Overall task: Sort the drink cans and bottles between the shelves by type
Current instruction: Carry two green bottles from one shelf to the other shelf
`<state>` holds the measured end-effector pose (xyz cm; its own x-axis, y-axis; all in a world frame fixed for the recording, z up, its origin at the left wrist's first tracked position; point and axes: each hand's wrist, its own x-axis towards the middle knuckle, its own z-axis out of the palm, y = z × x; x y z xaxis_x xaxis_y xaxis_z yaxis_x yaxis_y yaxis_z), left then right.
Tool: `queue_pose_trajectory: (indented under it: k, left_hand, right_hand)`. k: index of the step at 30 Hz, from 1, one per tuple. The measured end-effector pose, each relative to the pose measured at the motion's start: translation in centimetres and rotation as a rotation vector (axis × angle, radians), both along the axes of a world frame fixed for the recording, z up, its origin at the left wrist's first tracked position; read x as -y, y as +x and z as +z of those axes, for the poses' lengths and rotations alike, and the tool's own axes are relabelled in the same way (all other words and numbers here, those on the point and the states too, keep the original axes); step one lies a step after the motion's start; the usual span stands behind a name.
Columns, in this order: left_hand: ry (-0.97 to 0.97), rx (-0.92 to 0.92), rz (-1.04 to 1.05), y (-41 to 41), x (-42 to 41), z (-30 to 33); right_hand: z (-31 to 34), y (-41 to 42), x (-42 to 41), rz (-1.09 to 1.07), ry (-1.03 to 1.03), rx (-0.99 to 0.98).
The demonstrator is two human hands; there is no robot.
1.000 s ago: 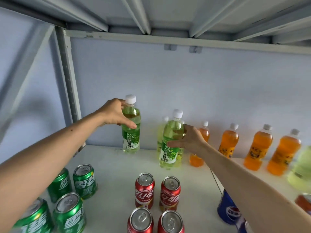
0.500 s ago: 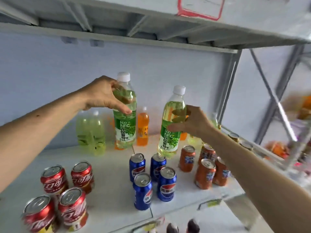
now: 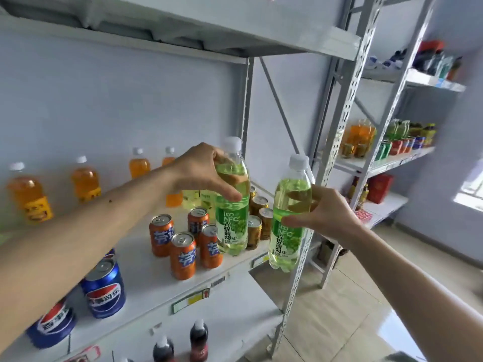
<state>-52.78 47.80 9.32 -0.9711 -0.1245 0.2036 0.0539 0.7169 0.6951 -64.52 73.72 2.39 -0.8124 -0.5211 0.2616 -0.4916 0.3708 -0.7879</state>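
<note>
My left hand (image 3: 206, 171) grips the upper part of a green grape-drink bottle (image 3: 232, 218) with a white cap, held upright above the right end of the white shelf (image 3: 146, 265). My right hand (image 3: 324, 212) holds a second, identical green bottle (image 3: 287, 239) upright, just past the shelf's right end and in front of the metal upright (image 3: 337, 142). On the shelf stand orange cans (image 3: 183, 256), gold cans (image 3: 254, 231), blue cans (image 3: 103, 288) and orange bottles (image 3: 85, 180) along the back wall.
A second rack (image 3: 386, 163) to the right carries orange bottles (image 3: 359, 135) and mixed cans. Dark cola bottles (image 3: 198, 340) stand on the shelf below. An upper shelf (image 3: 261, 30) hangs overhead. Tiled floor (image 3: 339, 309) lies at lower right.
Both hands have carried the green bottles to the right along the shelf, past the red and blue cans, to its right end. My view has swung right, revealing the second rack.
</note>
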Motion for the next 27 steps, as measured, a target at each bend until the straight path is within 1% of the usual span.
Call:
queue_pose_trajectory:
  k: [5,12,16,21,24,27]
  left_hand:
    - [-0.032,0.004,-0.136,-8.3,-6.0,-0.1]
    - [-0.048,-0.037,-0.253,-19.1,-12.8,1.4]
    - [-0.067,-0.044,-0.269,-24.8,-17.0,1.5]
    - [-0.072,-0.051,-0.275,-31.8,-22.7,0.6]
    - [-0.073,-0.059,-0.246,-35.7,-26.2,0.4]
    - [-0.025,-0.046,-0.204,-40.1,-29.8,0.5]
  right_hand:
    - [-0.6,-5.8,-6.1,-0.085,0.01,0.017]
    - [1.0,-14.5,-13.3,-0.19,-0.021,0.013]
    - [0.9,-19.9,-17.1,-0.232,-0.048,0.01]
    - [0.2,-27.8,-22.5,-0.228,-0.06,0.02]
    - [0.2,-32.5,-26.1,-0.217,-0.061,0.026]
    - [0.5,-37.5,-30.1,-0.195,-0.048,0.062]
